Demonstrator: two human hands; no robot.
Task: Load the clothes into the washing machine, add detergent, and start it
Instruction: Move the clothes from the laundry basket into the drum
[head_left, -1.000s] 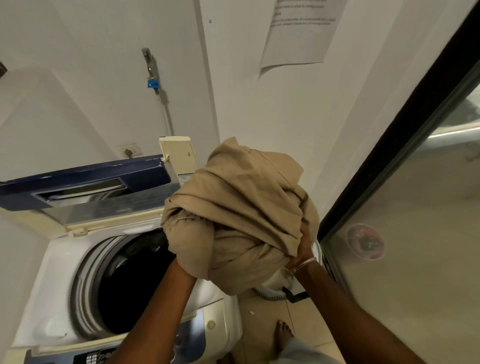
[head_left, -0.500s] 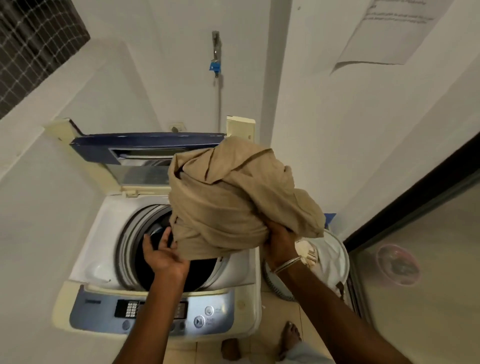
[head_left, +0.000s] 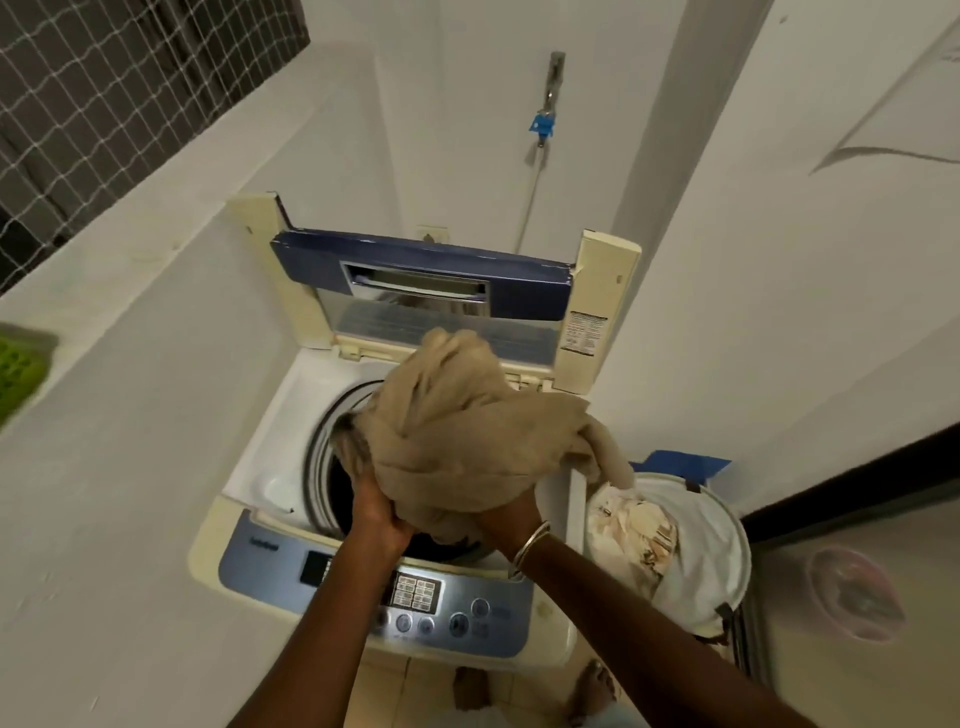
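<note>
The tan bundle of clothes (head_left: 467, 441) sits bunched over the open drum (head_left: 340, 499) of the washing machine (head_left: 270, 519), hiding most of the dark opening; how deep it reaches inside cannot be told. Its left edge is blurred. The left hand (head_left: 376, 512) grips the bundle's lower left edge, and the right hand (head_left: 506, 522), a bangle on its wrist, clutches the lower right; the fingertips of both are buried in cloth. One fold trails right toward a white laundry basket (head_left: 727, 545) just beside the machine, where a patterned cloth (head_left: 634, 530) lies. The blue lid (head_left: 421, 265) stands raised behind the bundle, and the control panel (head_left: 457, 603) lies under the forearms, its labels too blurred to read. White walls close in; a tap (head_left: 553, 78) hangs above, netting (head_left: 104, 104) fills the upper left, and bare feet stand on the tiled floor (head_left: 421, 686).
</note>
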